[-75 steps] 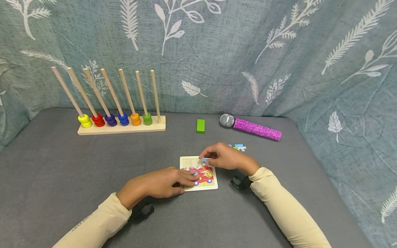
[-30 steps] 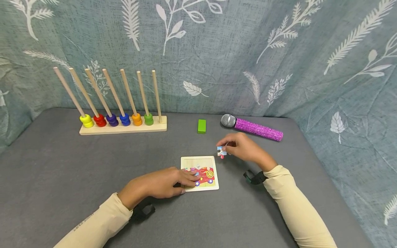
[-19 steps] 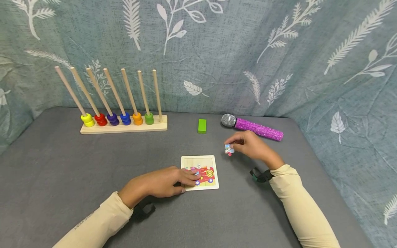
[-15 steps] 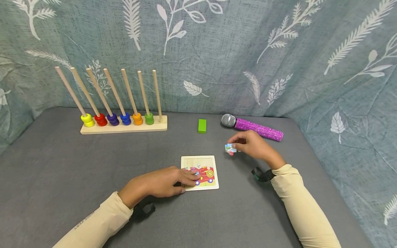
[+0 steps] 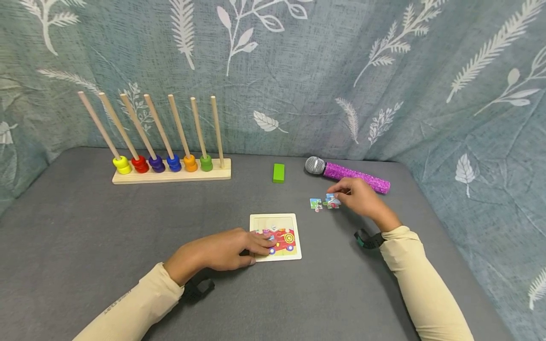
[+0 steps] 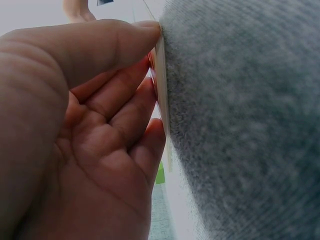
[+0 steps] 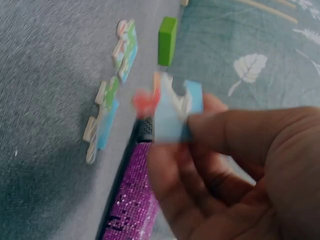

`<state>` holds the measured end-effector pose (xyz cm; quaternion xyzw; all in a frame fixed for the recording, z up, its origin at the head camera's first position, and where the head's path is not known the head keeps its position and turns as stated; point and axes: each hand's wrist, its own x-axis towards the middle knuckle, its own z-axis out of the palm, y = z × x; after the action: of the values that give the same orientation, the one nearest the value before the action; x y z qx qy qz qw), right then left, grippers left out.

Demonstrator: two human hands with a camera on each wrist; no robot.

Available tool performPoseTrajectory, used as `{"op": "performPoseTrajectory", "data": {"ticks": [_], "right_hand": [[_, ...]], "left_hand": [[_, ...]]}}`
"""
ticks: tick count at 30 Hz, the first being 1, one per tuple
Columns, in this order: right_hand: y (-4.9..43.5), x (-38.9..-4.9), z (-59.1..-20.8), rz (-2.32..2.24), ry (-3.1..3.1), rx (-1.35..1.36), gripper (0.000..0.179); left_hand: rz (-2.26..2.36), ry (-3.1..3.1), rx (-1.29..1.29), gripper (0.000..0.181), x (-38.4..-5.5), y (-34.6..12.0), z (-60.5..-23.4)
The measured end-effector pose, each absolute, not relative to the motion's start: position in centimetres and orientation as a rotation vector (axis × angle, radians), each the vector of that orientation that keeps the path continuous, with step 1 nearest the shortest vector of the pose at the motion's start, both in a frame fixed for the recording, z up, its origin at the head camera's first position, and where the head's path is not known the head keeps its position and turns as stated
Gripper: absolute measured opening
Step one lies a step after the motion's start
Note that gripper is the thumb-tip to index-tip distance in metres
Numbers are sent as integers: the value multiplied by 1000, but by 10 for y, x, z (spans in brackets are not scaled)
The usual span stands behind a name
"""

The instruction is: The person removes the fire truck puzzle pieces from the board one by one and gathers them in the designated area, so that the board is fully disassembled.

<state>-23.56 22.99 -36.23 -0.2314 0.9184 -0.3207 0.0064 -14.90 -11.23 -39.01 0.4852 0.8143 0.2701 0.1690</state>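
My left hand rests its fingers on the left part of a framed jigsaw puzzle, its thumb at the near edge. The left wrist view shows the fingertips against the board's thin side. The puzzle shows a red vehicle in its lower half, with bare wood above. Over to the right, my right hand pinches a blue puzzle piece with a red knob between thumb and fingers. In the head view the held piece overlaps a loose puzzle piece; another loose puzzle piece lies just left of it.
A toy microphone with a glittery purple handle lies behind my right hand. A green block sits left of it. At the back left stands a wooden peg rack with coloured rings. A patterned curtain hangs behind the table.
My right hand has carried the blue piece from over the puzzle's upper right corner, rightward past one loose piece to the other. My left hand stays on the board.
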Motion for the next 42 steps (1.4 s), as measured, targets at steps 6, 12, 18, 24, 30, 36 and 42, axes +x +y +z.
{"op": "performPoseTrajectory", "data": {"ticks": [6, 12, 18, 24, 30, 36, 42], "right_hand": [[239, -238, -365, -964, 2909, -632, 21], [250, -243, -368, -974, 2901, -588, 21], [260, -242, -374, -955, 2909, -576, 22], [264, -244, -380, -949, 2908, -555, 22], [264, -248, -385, -902, 2917, -594, 20], [264, -247, -387, -843, 2941, -558, 19], [261, -249, -384, -784, 2942, -632, 20]], "left_hand": [[773, 2318, 1396, 37, -149, -112, -390], [778, 2317, 1390, 37, -149, -112, -390], [773, 2302, 1363, 37, -149, -111, -390], [767, 2300, 1336, 37, -148, -112, -390], [773, 2309, 1335, 37, -147, -114, -388], [768, 2305, 1305, 37, -146, -113, -388], [763, 2312, 1335, 37, -147, -114, -387]]}}
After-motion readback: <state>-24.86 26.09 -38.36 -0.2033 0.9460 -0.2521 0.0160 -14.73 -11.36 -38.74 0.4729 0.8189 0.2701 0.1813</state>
